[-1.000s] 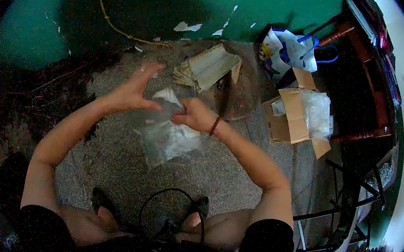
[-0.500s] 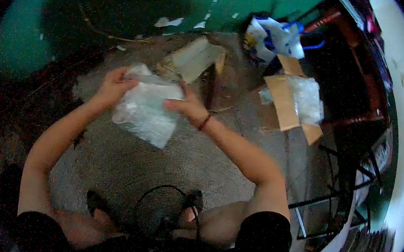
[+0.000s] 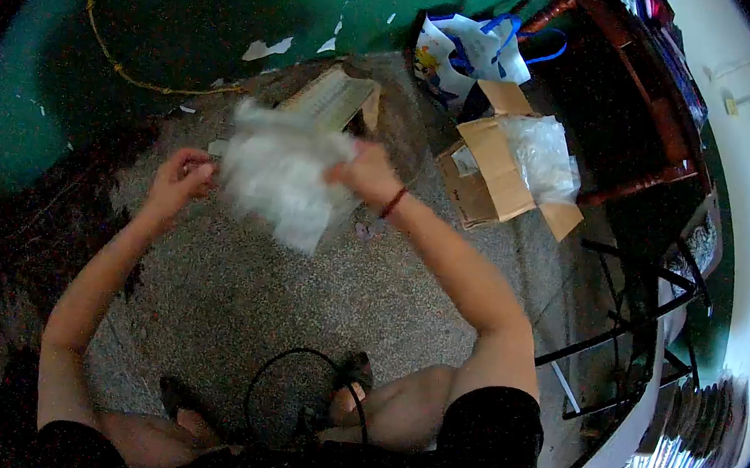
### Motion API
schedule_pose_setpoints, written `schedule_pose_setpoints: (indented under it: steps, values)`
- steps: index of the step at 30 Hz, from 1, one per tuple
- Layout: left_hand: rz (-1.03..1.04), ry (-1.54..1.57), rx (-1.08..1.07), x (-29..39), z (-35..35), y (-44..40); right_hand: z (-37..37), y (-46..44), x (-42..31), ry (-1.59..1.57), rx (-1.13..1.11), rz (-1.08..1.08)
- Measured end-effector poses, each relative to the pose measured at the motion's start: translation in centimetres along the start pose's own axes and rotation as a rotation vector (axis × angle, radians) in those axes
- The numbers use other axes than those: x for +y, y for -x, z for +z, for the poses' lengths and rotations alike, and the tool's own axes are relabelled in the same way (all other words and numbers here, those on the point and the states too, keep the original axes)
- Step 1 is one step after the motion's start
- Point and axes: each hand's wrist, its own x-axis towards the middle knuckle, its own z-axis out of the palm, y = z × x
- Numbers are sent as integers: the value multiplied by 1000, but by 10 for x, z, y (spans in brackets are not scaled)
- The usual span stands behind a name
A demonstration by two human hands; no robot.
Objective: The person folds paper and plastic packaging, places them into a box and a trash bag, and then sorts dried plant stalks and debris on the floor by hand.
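A crumpled, see-through plastic bag [image 3: 280, 178], blurred by motion, hangs above the floor in front of me. My right hand [image 3: 370, 175] is closed on its right side. To the left of the bag is my left hand [image 3: 181, 183], its fingers curled in towards the thumb. A narrow gap seems to lie between those fingertips and the bag, and I cannot make out whether they pinch anything. Behind the bag, a pale, worn panel-like object [image 3: 325, 96] rests on the floor, partly hidden by it.
An open cardboard box [image 3: 491, 169] with clear plastic packaging [image 3: 543, 160] stands at the right. Behind it sits a white shopping bag [image 3: 467, 52] with blue handles. A dark wooden chair or table frame [image 3: 652, 117] and a black metal frame [image 3: 611, 336] are farther right. A black cable loop [image 3: 257, 377] lies near my feet.
My left hand has come away from the bag's left side, moving left. The bag has bunched up and blurred, still in my right hand. The view has shifted slightly.
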Motion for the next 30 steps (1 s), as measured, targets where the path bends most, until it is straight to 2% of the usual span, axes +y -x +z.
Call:
schedule_pose_setpoints:
  steps: [3,5,6,9,10,12,14,16,18,20,22,24,26,28,29,30]
  values:
    - [-56,76,-60,-41,-16,-4,-86,-8,-6,564,503,-269]
    - [-120,78,-87,-77,-32,-3,-160,-6,9,712,726,-397]
    - [-189,60,-152,-105,-44,-6,-172,13,-19,712,831,-97]
    - [-303,32,-237,-117,-49,7,-231,40,-24,729,1127,-167]
    - [-347,21,-256,-114,-49,11,-272,37,-6,753,1111,51]
    - [-391,-59,-249,-109,-46,16,-311,56,29,-192,611,192]
    - [-425,-138,-236,-103,-39,22,-299,73,45,70,469,347]
    - [-414,-108,-281,-97,-33,31,-308,62,102,804,319,406]
    - [-352,-15,-283,-137,-37,31,-271,67,132,1417,769,471]
    - [-279,77,-296,-147,-36,31,-246,67,128,1448,795,508]
    - [-369,-44,-286,-138,-32,35,-250,66,125,1484,819,553]
    - [-343,-80,-369,-141,-37,30,-263,64,120,1264,894,683]
    - [-326,-117,-445,-142,-39,30,-272,72,118,1253,890,745]
    - [-510,-61,-301,-133,-33,39,-277,84,113,1326,680,788]
    - [-515,-54,-290,-142,-35,39,-287,87,125,1432,671,672]
    - [-514,-131,-337,-158,-40,37,-296,89,127,1436,657,657]
